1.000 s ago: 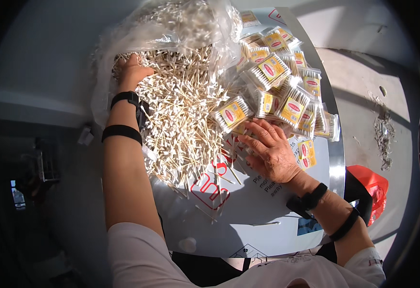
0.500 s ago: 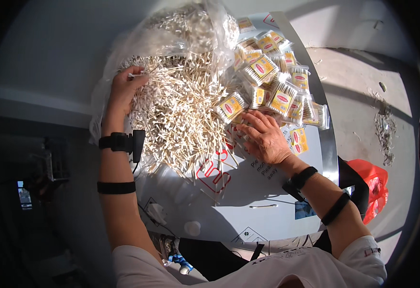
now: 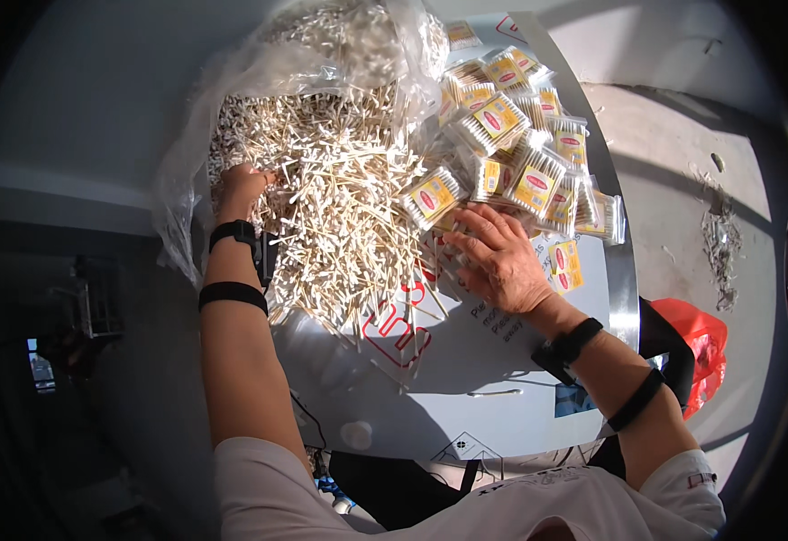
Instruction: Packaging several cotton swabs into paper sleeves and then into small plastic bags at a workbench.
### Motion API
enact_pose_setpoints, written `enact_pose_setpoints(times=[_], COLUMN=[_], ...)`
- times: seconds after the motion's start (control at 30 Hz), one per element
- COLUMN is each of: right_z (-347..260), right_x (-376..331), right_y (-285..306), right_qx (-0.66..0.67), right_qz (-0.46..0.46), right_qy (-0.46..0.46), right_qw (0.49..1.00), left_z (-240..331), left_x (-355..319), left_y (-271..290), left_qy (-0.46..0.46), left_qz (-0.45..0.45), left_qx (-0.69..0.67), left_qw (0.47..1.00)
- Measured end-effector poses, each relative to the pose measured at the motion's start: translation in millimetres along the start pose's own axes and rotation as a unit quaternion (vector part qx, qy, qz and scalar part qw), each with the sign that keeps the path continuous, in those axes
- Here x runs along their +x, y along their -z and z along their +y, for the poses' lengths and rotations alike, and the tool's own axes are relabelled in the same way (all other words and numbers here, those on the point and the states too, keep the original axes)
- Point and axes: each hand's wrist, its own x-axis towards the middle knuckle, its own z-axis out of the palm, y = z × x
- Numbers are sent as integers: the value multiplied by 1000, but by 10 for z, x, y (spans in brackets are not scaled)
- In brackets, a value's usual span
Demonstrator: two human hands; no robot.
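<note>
White table (image 3: 466,397): yellow-labelled clear packets (image 3: 520,153) far right, swab heap (image 3: 340,198) left

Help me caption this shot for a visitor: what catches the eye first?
A big pale heap of cotton swabs spills from a clear plastic bag across the table's middle, with the left hand dug into its left edge. To its right lies a cluster of yellow-labelled swab packets, the right hand resting flat just below them.

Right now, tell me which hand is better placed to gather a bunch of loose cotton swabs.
Left. The left hand already lies in the heap of loose cotton swabs, fingers among them. The right hand rests flat beside the filled swab packets, at the heap's edge.
</note>
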Motion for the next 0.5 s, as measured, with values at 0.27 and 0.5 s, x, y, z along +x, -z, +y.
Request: enact_pose_setpoints(times=[0.27,0.5], right_z=[-12,12], right_x=[-3,-32], right_y=[-8,11], right_qx=[-5,-2], right_qz=[10,7], right_qy=[11,5], right_qw=[1000,1000], left_z=[419,820], left_x=[-542,-1080], left_y=[677,908], left_qy=[-143,-134], left_qz=[82,-180], left_qx=[-292,-203], left_qw=[942,953])
